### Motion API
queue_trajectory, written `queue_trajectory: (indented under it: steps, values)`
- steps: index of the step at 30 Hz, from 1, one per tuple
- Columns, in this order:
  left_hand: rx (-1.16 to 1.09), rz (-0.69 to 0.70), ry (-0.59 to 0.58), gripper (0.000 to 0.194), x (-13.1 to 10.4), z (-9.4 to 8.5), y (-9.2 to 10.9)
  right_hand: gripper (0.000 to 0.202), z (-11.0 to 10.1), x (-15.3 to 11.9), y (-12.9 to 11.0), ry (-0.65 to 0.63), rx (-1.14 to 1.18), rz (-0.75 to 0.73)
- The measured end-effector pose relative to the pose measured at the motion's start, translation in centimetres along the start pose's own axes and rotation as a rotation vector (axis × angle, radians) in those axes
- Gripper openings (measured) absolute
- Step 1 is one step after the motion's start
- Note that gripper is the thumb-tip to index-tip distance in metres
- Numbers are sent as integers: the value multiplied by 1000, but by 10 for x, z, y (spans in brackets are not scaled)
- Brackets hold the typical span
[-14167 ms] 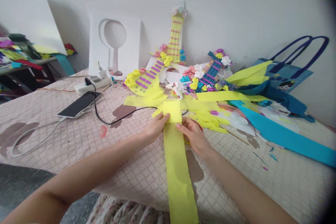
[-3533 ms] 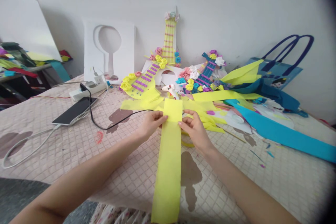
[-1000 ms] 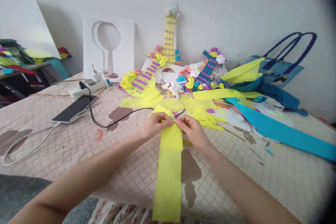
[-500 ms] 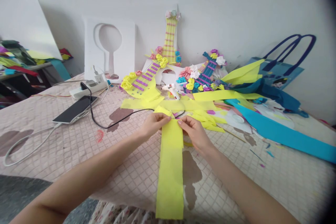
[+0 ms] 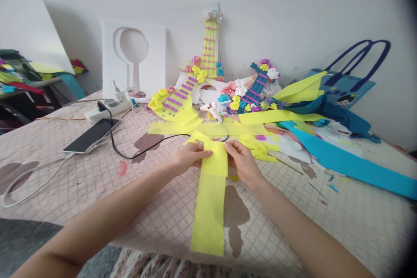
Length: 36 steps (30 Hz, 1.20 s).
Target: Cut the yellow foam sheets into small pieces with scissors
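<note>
Yellow crepe-ish paper strip is getting pinched at its far, folded end by both sets of fingers, left hand and right hand flanking it about equally. The strip's long axis is running straight back toward the person, hanging over the desk edge. Glue gun sitting further back.

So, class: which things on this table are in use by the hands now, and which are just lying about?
In use:
left hand
right hand
yellow strip, its folded top end pinched by both hands

Lying about:
phone
power strip
glue gun
yellow guitar
blue guitar
blue strip
blue bag
white board
</note>
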<state>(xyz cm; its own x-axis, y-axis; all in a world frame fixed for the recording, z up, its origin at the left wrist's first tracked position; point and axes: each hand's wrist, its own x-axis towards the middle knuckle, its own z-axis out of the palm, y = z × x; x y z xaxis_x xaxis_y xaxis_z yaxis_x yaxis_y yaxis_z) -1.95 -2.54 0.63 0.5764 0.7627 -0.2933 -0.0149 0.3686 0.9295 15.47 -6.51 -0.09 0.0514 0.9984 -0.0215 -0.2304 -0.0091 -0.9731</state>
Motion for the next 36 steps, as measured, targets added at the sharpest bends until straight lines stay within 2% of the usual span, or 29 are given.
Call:
queue_trajectory:
  steps: [6,11,23,36]
  values:
    - [-70,75,135,34,7,-11,3,27,6,-7,-2,-135,-79,151]
    - [-91,103,190,32,9,-16,6,32,5,-8,3,-129,-185,70]
    - [-64,131,165,33,12,-19,3,21,2,-4,8,-153,-232,-1]
    - [-29,158,166,35,13,-22,2,23,3,-4,6,-106,-188,56]
